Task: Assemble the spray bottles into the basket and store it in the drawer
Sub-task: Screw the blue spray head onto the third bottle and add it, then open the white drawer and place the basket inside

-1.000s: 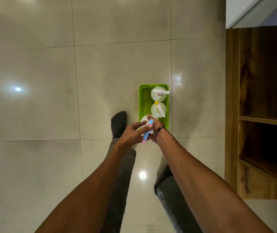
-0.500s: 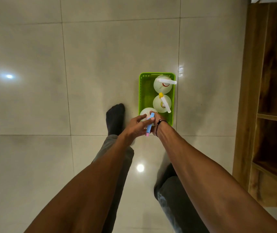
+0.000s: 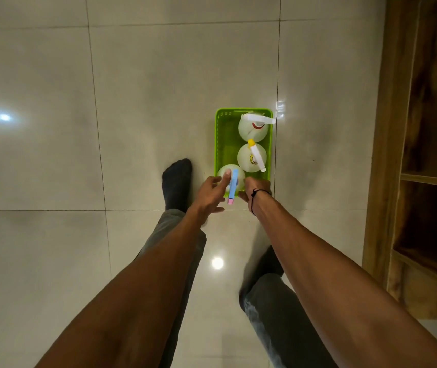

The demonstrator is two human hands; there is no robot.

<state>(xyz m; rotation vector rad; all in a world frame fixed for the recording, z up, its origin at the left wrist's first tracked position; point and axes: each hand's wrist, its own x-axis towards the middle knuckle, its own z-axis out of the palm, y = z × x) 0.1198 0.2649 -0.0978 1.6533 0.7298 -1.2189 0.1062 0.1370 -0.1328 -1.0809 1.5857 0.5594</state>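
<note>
Left hand (image 3: 210, 191) spread loose, one fingertip (image 3: 228, 172) touching the blue sprayer head (image 3: 232, 186) of the nearest spray bottle (image 3: 225, 173), no grasp closed. Right hand (image 3: 254, 191) curled at the near rim of the green basket (image 3: 219, 144), at 3 o'clock from the blue head; whether clenched on the rim or merely resting there, impossible to tell, fingertips hidden. Nearest bottle standing in the basket's 7 o'clock corner; yellow-tipped bottle (image 3: 251, 157) mid-basket on the 3 o'clock side, white-headed bottle (image 3: 254, 127) at 12 o'clock. Basket on the tiled floor (image 3: 132, 102), well apart from the wooden cabinet (image 3: 424, 155) at 3 o'clock. Likely thin, stiff plastic throughout: bottles light if empty, top-heavy, prone to tipping against each other; fill level unreadable from above. Safest hold judged to be both short ends of the basket, kept level. Trigger levers hidden beneath the heads; no drawer visible, cabinet cut off at the edge, lower shelves lost in shadow.
</note>
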